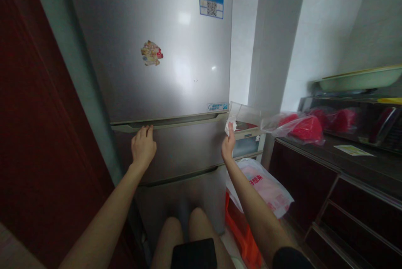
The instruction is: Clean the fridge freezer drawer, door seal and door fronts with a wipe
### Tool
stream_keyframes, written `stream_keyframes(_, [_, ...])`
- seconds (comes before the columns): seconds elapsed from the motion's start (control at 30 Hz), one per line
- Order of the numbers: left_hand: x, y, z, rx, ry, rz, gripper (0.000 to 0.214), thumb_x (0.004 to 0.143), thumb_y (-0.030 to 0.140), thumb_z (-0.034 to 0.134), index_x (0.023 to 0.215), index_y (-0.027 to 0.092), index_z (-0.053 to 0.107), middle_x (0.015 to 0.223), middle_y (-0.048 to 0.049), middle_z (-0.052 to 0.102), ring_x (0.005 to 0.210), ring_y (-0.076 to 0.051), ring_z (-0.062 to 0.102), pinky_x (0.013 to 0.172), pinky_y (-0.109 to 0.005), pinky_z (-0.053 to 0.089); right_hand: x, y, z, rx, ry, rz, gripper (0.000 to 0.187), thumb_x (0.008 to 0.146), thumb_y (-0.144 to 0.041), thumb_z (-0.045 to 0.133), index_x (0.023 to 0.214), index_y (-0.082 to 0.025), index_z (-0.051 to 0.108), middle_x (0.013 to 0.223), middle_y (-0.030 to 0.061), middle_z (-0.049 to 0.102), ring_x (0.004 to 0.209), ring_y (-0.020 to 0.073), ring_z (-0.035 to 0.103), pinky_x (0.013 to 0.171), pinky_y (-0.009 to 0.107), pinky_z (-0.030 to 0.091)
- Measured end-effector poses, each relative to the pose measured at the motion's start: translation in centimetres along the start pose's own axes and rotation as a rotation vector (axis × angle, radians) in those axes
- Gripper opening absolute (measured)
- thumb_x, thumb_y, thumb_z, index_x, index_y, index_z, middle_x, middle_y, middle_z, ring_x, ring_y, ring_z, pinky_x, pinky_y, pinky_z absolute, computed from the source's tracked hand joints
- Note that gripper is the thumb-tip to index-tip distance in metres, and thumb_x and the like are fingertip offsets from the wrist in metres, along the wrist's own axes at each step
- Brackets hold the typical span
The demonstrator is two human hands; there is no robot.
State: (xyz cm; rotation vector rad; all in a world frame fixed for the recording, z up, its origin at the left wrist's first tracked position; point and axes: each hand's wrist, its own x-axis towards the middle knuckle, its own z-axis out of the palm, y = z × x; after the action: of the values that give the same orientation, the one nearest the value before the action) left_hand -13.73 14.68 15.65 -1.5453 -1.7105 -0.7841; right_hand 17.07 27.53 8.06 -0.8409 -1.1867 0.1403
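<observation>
In front of me stands a silver refrigerator [176, 64] with an upper door and two drawers below. My left hand [143, 145] rests at the left part of the middle drawer [185, 145], its fingers hooked over the top edge into the handle recess. At the refrigerator's right edge, my right hand [228, 145] is closed around a crumpled white tissue or cloth [230, 126], thumb pointing up. The tissue lies against or very near the drawer's right side; I cannot tell if it touches. The lower drawer [188, 193] sits beneath, partly behind my knees.
To the right, a white plastic bag [260, 185] lies over an orange-red stool or crate [243, 231]. Red items in clear plastic [303, 129] lie on a dark counter [326, 147], below a pale green basin [361, 78]. A dark red door [37, 135] borders the left.
</observation>
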Motion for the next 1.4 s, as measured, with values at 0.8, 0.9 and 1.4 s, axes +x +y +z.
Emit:
stream_keyframes(0.8, [0.0,0.0,-0.1,-0.006,-0.012,-0.002,0.056,0.083,0.01,0.043,0.139,0.008,0.045,0.138,-0.0183,0.054,0.13,-0.031,0.046,0.103,-0.044,0.04,-3.1,-3.7,7.7,-0.19,-0.318,-0.262,0.072,0.08,0.003,0.022,0.15,-0.013,0.03,0.158,0.0092,0.02,0.149,0.0139,0.004,0.121,0.048,0.011])
stream_keyframes(0.9, [0.0,0.0,-0.2,-0.007,-0.016,-0.001,0.057,0.083,0.01,0.043,0.139,0.007,0.045,0.138,-0.0186,0.053,0.131,-0.032,0.045,0.102,-0.044,0.04,-3.5,-4.7,7.9,-0.193,-0.443,-0.365,0.065,0.085,0.001,0.024,0.147,-0.017,0.037,0.156,0.0048,0.028,0.149,0.0122,0.009,0.122,0.044,0.01])
stream_keyframes(1.4, [-0.1,0.0,0.1,0.002,0.004,0.018,0.056,0.083,0.01,0.042,0.139,0.005,0.045,0.137,-0.0191,0.053,0.129,-0.032,0.045,0.101,-0.044,0.04,6.5,0.4,-3.0,-0.241,-0.423,-0.366,0.063,0.079,0.0,0.036,0.135,-0.023,0.055,0.147,0.0018,0.045,0.144,0.015,0.03,0.122,0.043,0.017])
